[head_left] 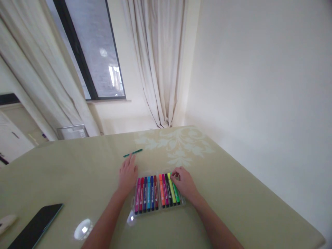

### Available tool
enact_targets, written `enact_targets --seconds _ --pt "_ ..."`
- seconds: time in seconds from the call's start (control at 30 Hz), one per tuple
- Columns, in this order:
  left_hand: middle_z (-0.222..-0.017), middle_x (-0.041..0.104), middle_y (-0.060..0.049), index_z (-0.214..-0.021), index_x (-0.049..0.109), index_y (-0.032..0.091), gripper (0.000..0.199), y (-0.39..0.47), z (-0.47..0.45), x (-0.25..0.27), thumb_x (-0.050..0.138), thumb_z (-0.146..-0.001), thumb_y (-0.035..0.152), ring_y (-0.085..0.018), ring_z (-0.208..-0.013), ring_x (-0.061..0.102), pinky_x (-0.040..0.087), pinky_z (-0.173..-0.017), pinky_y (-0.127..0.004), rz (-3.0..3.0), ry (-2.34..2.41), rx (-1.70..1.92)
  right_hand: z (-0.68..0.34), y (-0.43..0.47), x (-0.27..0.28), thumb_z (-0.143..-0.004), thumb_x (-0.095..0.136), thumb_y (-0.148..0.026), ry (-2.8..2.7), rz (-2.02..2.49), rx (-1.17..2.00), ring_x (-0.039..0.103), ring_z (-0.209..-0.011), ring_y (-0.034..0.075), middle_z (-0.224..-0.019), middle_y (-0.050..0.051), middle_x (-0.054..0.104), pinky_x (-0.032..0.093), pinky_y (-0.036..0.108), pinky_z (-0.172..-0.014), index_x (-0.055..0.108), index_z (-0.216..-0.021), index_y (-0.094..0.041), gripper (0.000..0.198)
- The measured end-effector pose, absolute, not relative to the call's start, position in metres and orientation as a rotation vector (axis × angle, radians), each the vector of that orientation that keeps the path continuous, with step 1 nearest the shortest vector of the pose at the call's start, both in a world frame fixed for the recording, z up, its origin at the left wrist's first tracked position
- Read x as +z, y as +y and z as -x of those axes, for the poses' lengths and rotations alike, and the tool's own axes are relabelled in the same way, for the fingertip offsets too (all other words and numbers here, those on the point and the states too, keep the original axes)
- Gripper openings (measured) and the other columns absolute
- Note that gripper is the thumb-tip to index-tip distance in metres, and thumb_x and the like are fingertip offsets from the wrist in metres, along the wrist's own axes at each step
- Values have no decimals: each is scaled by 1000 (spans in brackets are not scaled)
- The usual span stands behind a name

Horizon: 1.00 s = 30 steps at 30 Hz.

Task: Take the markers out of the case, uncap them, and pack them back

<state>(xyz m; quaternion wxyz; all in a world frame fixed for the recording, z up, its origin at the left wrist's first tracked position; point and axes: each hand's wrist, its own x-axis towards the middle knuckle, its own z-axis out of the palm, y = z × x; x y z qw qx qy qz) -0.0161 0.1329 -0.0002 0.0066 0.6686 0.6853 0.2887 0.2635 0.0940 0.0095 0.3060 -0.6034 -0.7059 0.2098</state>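
A clear plastic case (pixel 158 209) lies on the table, with a row of markers in two sections. Pink, red, blue and dark red ones fill the left section; orange, magenta, black, yellow and green ones are on the right. My right hand (pixel 184 181) is closed in a pinch at the cap end of the bright green marker (pixel 176 194), beside the yellow marker (pixel 172 190). My left hand (pixel 128 173) lies at the case's upper left corner, fingers stretched out. Its fingertips reach a thin dark green marker (pixel 137 151) lying loose beyond the case.
A greenish table cover (pixel 90 169) with a pale floral pattern spreads under everything. At the lower left lie a dark phone (pixel 36 224) and a white object (pixel 7 222) cut by the frame. A wall borders the table's right side; curtains and a window stand behind.
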Motion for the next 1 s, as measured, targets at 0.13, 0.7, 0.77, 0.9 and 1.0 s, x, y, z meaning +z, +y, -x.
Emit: enact_targets --seconds 0.13,0.7,0.77,0.9,1.0 --pt "-165 33 -18 -155 39 12 56 167 37 -2 31 -100 23 -41 -145 37 40 -109 -63 -1863 2385 696 -260 90 10 -87 64 -15 -1871 1607 534 61 -83 18 -89 4 63 43 27 -75 69 -86 -19 7" --pt "-111 70 -9 -109 69 20 32 95 -41 27 40 -102 34 -24 -103 68 56 -93 -40 -2075 1725 1085 -259 92 20 -98 52 -49 -1494 1282 850 59 -72 17 -84 3 66 47 29 -68 67 -111 -19 36" --pt "-108 70 -7 -109 68 23 27 67 -67 28 44 -102 32 -22 -97 69 57 -89 -40 -2083 1518 1126 -259 93 23 -96 53 -54 -1428 1167 955 57 -66 16 -79 1 64 47 28 -62 66 -110 -19 40" --pt "-115 70 -9 -120 63 22 26 30 -101 16 48 -100 25 -23 -100 69 59 -88 -39 -2042 1423 1144 -264 97 26 -90 61 -58 -1358 1071 1123 54 -57 14 -66 -2 57 43 26 -55 68 -100 -18 42" --pt "-126 69 -9 -136 56 25 38 17 -112 1 48 -99 20 -24 -113 67 57 -96 -43 -2147 1447 1164 -272 101 23 -86 64 -55 -1370 1126 1157 53 -55 13 -63 -3 57 43 25 -53 70 -101 -17 41"
